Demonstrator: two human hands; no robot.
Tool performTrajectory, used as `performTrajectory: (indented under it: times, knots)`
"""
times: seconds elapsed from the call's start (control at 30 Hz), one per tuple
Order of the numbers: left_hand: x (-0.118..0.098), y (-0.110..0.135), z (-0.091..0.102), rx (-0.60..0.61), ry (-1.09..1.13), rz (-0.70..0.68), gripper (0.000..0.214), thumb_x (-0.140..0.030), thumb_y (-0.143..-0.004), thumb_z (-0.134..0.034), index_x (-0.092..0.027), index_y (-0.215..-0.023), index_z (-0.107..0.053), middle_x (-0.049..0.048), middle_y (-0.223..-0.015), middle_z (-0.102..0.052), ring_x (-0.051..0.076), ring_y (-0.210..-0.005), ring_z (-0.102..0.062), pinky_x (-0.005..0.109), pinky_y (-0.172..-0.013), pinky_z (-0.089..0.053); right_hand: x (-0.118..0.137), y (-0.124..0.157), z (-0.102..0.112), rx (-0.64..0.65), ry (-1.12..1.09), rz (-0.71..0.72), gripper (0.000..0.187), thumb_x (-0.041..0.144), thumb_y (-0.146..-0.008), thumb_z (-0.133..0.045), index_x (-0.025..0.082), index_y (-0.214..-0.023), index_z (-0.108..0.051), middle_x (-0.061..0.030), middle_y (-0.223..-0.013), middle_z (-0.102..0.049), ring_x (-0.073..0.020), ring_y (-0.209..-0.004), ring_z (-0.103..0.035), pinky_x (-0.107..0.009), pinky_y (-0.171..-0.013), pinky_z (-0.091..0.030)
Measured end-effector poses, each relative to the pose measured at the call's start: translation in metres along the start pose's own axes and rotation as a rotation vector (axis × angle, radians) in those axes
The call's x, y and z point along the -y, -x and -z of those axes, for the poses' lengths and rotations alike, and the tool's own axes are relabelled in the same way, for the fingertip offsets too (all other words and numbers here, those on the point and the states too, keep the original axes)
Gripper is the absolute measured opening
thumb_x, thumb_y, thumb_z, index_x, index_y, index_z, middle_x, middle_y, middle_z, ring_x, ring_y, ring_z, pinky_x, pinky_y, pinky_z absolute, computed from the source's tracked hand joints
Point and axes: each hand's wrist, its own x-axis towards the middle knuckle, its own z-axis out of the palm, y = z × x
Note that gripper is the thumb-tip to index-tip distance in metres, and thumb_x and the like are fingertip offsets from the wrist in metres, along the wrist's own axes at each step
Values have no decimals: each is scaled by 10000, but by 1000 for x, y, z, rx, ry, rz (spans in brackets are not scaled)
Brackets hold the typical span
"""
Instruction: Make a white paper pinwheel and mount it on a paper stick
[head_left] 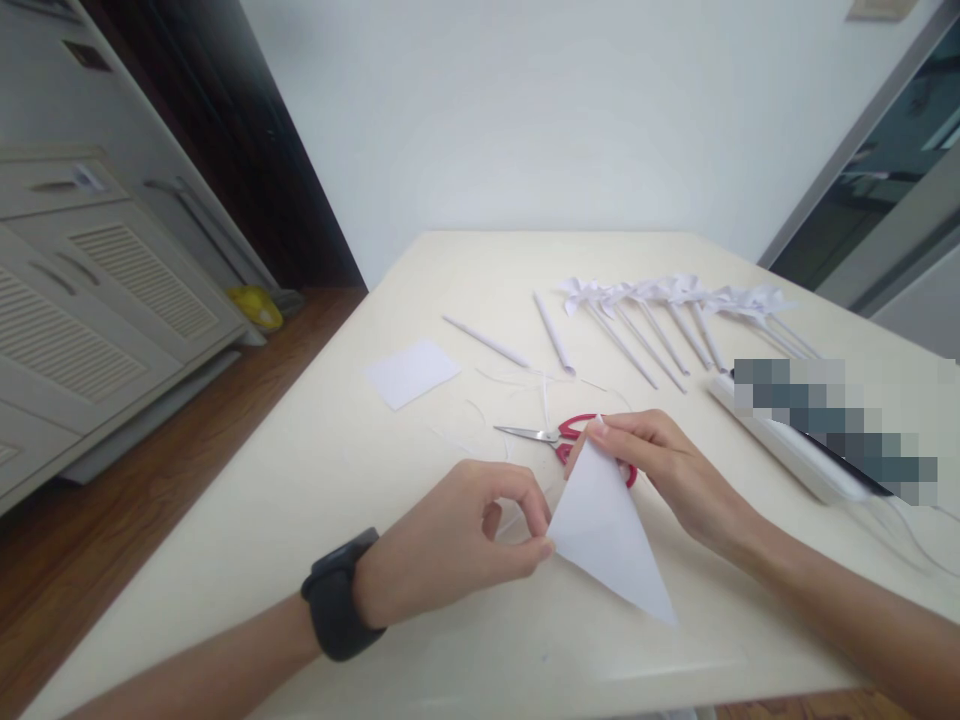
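Observation:
A white paper folded into a triangle (604, 530) lies low over the cream table (300, 520). My left hand (457, 535), with a black watch on the wrist, pinches the triangle's left corner between thumb and fingers. Fingers of my right hand (664, 465) are pressed together on the top corner. Red-handled scissors (559, 435) lie on the table just behind the paper, partly hidden by my right hand.
A square white sheet (411, 372) lies to the left. Two rolled paper sticks (555, 335) and a row of several white paper pinwheels (675, 300) lie farther back. A white power strip (787, 450) sits at the right. Thin paper strips lie near the scissors.

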Motion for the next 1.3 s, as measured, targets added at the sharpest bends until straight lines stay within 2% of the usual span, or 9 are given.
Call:
performTrajectory:
  times: [0.17, 0.3, 0.43, 0.57, 0.83, 1.13, 1.2, 1.27, 1.3]
  knots:
    - [1, 1, 0, 10, -24, -13, 63, -182, -723, -548, -159, -665, -543, -3, -779, -586, 106, -654, -531, 188, -472, -350, -5, -3, 3, -29, -97, 3, 384, 339, -871, -396, 140, -612, -598, -6, -551, -519, -109, -515, -430, -234, -480, -301]
    - [-1, 1, 3, 30, -3, -9, 62, -183, -719, -554, -157, -664, -547, -7, -769, -576, 96, -633, -511, 187, -478, -351, -2, -3, 8, 13, -132, 66, 454, 365, -907, -283, 143, -667, -597, -24, -591, -544, -117, -534, -449, -242, -517, -340]
    - [-5, -1, 10, -49, 75, 68, 139, -256, -715, -579, -152, -637, -531, -6, -749, -551, 83, -588, -469, 192, -500, -365, 4, -1, 7, 67, -21, 45, 379, 450, -856, -407, 163, -648, -540, 5, -613, -492, -103, -539, -423, -225, -490, -308]
    - [-9, -3, 16, -137, 144, 135, 174, -261, -715, -574, -142, -604, -512, -14, -748, -522, 57, -523, -421, 191, -473, -334, 3, 0, 4, 97, 81, -9, 330, 426, -805, -502, 167, -601, -509, 12, -612, -473, -108, -544, -442, -227, -475, -292]
    - [-6, -4, 16, -137, 155, 169, 185, -263, -730, -561, -147, -613, -477, -35, -663, -488, 57, -494, -422, 192, -452, -277, -3, -3, 3, 70, 201, 59, 372, 431, -854, -412, 153, -632, -518, -13, -684, -505, -104, -555, -427, -235, -467, -259]
    - [3, -4, 14, -210, 86, 94, 204, -327, -748, -559, -158, -651, -498, -24, -777, -523, 56, -511, -413, 207, -482, -323, -1, 0, 2, 39, 304, 76, 380, 392, -896, -338, 175, -611, -465, 36, -543, -381, -86, -467, -349, -233, -429, -218]
    - [6, -4, 14, -198, 113, 95, 206, -329, -751, -555, -159, -654, -490, -27, -754, -518, 51, -495, -404, 199, -459, -297, 0, -2, 2, 38, 331, 93, 304, 362, -872, -410, 176, -647, -497, 33, -578, -442, -94, -511, -400, -226, -462, -270]
    - [7, -4, 14, -188, 129, 103, 196, -318, -752, -552, -160, -655, -487, -31, -735, -514, 48, -485, -397, 195, -447, -284, 1, -4, 3, 45, 311, 110, 139, 315, -798, -548, 184, -753, -537, 23, -703, -539, -115, -631, -484, -225, -551, -347]
    - [7, -4, 13, -189, 125, 100, 188, -308, -752, -551, -161, -653, -489, -32, -733, -516, 49, -488, -403, 195, -451, -292, 1, -4, 3, 66, 272, 106, 133, 294, -752, -607, 190, -804, -543, 17, -775, -567, -129, -694, -509, -230, -596, -373]
